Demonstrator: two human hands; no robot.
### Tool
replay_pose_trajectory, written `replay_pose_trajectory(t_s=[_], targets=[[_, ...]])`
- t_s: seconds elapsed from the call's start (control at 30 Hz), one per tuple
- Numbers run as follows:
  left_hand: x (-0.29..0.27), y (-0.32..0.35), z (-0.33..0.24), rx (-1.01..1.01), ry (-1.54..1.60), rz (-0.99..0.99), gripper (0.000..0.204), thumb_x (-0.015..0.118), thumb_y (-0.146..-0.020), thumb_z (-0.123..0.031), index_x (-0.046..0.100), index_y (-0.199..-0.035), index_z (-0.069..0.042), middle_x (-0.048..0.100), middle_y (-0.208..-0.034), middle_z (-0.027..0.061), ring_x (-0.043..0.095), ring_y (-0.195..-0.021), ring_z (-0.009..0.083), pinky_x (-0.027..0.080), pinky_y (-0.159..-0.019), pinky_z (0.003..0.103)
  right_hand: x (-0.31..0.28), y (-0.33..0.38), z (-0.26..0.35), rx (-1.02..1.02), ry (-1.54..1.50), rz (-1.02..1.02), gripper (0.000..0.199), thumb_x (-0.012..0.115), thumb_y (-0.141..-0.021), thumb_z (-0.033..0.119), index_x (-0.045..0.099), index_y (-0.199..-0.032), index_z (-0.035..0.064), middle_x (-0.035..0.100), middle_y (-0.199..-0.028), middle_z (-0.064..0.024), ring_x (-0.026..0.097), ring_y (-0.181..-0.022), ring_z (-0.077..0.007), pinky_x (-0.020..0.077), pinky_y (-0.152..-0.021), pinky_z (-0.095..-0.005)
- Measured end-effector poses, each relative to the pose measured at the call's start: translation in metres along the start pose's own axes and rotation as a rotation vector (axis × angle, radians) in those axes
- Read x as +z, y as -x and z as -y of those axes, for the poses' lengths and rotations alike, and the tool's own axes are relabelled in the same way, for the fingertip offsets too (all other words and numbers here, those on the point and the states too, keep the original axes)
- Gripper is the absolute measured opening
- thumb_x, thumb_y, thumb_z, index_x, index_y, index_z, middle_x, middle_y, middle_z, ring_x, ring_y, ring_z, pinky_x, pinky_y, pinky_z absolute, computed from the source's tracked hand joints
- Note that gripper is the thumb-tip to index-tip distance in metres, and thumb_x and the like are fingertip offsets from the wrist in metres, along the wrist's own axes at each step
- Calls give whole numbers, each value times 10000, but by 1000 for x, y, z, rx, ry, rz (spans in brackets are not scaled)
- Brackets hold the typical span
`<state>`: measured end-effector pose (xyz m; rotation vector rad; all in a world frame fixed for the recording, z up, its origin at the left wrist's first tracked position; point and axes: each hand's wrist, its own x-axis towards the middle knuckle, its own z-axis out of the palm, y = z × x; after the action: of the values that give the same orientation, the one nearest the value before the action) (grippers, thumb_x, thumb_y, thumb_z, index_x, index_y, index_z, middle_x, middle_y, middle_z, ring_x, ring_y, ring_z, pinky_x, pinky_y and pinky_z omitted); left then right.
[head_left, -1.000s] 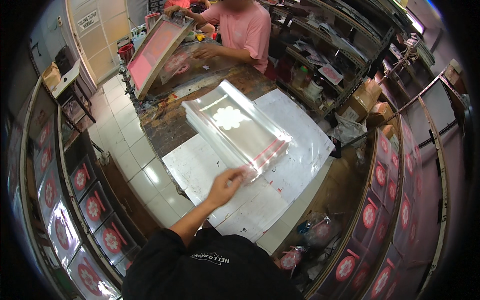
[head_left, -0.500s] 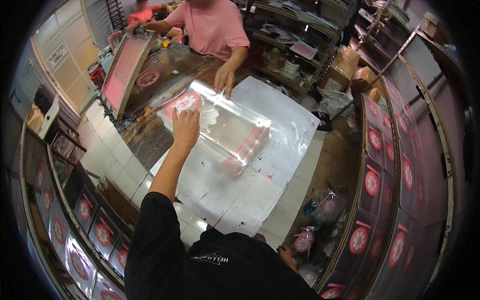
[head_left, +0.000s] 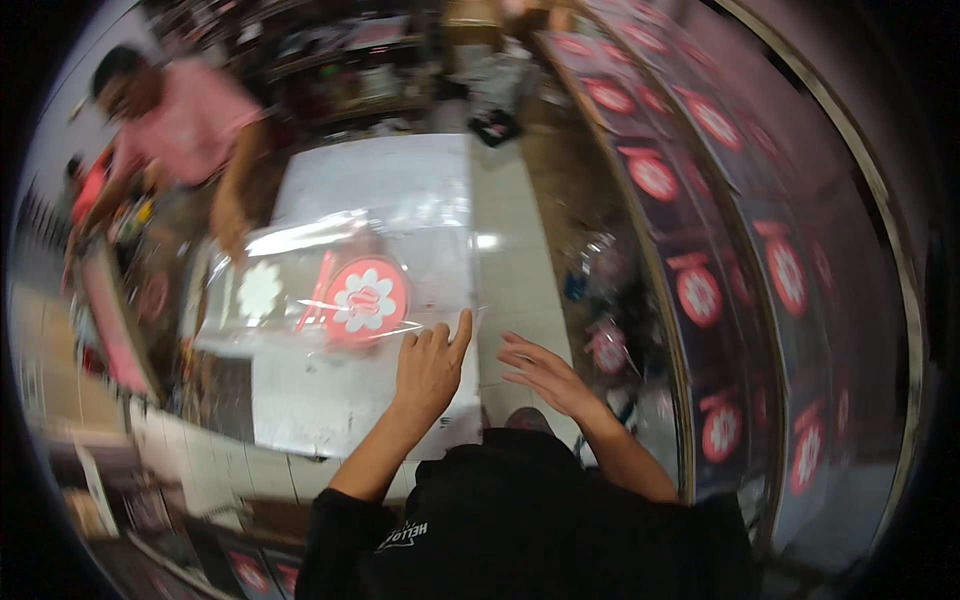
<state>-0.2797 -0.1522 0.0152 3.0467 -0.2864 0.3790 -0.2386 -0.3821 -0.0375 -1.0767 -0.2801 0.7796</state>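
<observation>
While left hand (head_left: 428, 372) presses bag (head_left: 340, 290) edge, right hand (head_left: 545, 375) hovers apart.

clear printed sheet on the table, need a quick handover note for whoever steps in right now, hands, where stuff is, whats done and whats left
Left hand: open, palm down on the white paper, fingertips at the near edge of the clear sheet.
Right hand: open, held beside the table's right edge, holding nothing.
The clear sheet lies across the white table, with a red round flower print and a pale flower print on it. A co-worker's hand is at its far left corner.
Done: the sheet is laid out flat on the table.
Left: probably lifting or moving it on; neither hand grips it.
</observation>
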Motion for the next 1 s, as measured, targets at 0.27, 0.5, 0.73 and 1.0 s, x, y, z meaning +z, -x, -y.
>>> replay_pose_trajectory(t_s=[0.27, 0.5, 0.73, 1.0], targets=[[36, -3, -95, 298, 209, 227, 460, 666, -822, -184, 585, -1261, -74, 580, -881, 78, 617, -833, 247, 433, -713, 402, -23, 9, 2, -53, 296, -388, 372, 505, -976, 25, 533, -1347, 19, 560, -1319, -91, 616, -1180, -202, 521, -892, -304], [13, -4, -114, 352, 703, 204, 543, 733, -826, -260, 578, -1287, -20, 574, -947, 135, 576, -892, 307, 450, -804, 434, -146, 64, 3, -117, 250, -503, 466, 438, -909, -97, 521, -1352, 21, 596, -1302, -78, 670, -1113, -234, 544, -888, -302], [33, 35, -71, -191, 637, 127, 402, 704, -853, -138, 617, -1212, 20, 579, -1041, 182, 557, -960, 354, 444, -885, 437, -232, 104, 99, -93, 273, -656, 553, 434, -901, -78, 435, -1443, 30, 491, -1460, -124, 659, -1134, -259, 542, -888, -305], [68, 104, -49, -487, 360, -28, 456, 658, -877, -111, 548, -1294, 37, 445, -1389, 269, 430, -1290, 435, 367, -1077, 488, -348, 159, 117, -175, 237, -924, 537, 550, -929, 54, 424, -1450, 66, 434, -1514, -79, 585, -1229, -265, 484, -977, -321]])
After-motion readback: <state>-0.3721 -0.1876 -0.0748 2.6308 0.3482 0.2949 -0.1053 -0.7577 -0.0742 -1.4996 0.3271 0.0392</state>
